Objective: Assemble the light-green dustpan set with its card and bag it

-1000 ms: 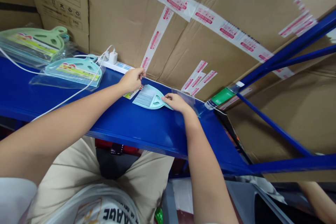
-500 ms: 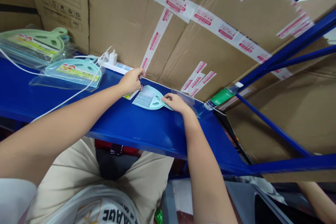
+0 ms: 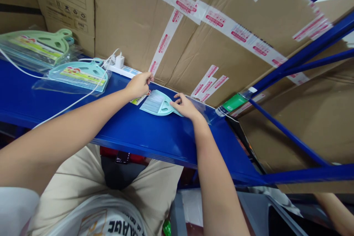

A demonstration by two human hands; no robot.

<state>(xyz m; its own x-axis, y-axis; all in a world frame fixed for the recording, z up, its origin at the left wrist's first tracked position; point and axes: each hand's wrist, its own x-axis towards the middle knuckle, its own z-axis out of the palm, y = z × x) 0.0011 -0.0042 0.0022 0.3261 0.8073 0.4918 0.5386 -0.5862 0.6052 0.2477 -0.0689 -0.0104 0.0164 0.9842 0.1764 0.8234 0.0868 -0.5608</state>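
A light-blue hand brush [image 3: 158, 104] lies flat on the blue shelf [image 3: 155, 136], its pale bristles pointing left. My right hand [image 3: 186, 107] is at the brush's handle, thumb touching it and the other fingers parted and raised. Left of the brush, my left hand [image 3: 139, 84] is closed, fingertips pressed together near the cardboard; whatever they hold is hidden. Beneath that hand, a yellow-and-red label card [image 3: 138, 100] shows in part. Clear plastic film [image 3: 203, 110] lies beyond my right wrist.
Bagged dustpan sets, one blue [image 3: 79, 75] and one green [image 3: 41, 46], lie at left. A white cable [image 3: 74, 101] runs from a power strip [image 3: 121, 70]. A green-labelled bottle [image 3: 235, 102] leans at right beside blue frame bars [image 3: 290, 129]. Taped cardboard [image 3: 132, 25] stands behind.
My right hand's fingers have lifted and spread slightly from the brush handle. My left hand and the brush stay in nearly the same place.
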